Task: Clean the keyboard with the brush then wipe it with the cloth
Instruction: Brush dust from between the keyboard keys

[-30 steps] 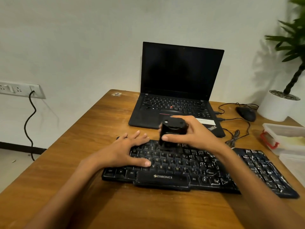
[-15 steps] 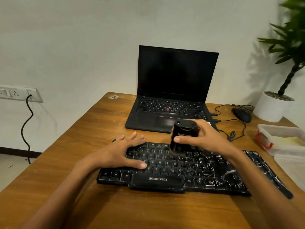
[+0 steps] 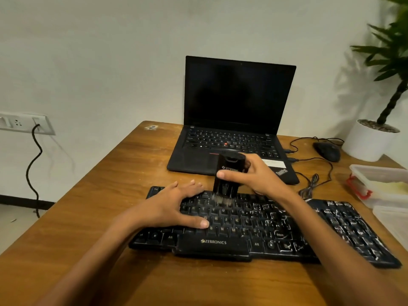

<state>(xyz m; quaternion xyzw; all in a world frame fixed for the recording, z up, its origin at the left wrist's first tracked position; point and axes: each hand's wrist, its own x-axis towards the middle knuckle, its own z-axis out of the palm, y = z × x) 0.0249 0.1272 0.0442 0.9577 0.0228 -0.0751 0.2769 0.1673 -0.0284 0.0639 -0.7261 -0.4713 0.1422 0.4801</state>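
Gripping the black brush (image 3: 228,173) in the right hand (image 3: 258,178), fingers and thumb wrapped round it — bristles down on the upper rows of the keyboard (image 3: 265,226). Pressing the left hand (image 3: 170,206) flat on the left keys, fingers spread.

So the brush (image 3: 226,187) slid right along the keyboard (image 3: 254,228) half a second ago, and now it's swung back toward the middle of the frame. Its bristles are on the upper key rows, just beside the left hand (image 3: 174,206) fingertips again. The right hand (image 3: 260,180) came back with it. The brush also leans more now, top tipped right.
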